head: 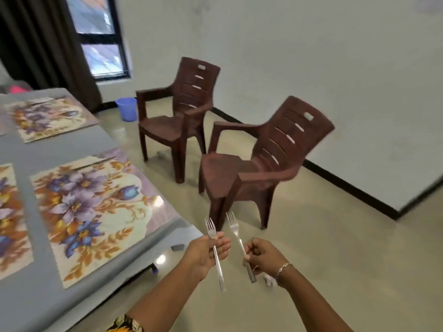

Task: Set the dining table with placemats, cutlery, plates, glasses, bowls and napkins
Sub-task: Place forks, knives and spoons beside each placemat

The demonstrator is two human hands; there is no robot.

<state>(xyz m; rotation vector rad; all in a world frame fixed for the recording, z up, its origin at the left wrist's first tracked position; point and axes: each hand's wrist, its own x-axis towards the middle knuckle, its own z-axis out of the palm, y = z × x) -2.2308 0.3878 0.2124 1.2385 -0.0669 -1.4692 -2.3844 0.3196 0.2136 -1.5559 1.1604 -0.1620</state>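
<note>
The left hand (207,254) clamps its grip on one slim silver steel fork (211,230), the right hand (265,258) on another fork (237,236), likely destined for the floral rectangular placemat (96,207).

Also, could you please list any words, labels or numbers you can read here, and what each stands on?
None: no text can be read. The near placemat bears only flowers; the left fork, right fork, near chair, far chair and blue bucket show no legible marks in this blurred picture.
</note>
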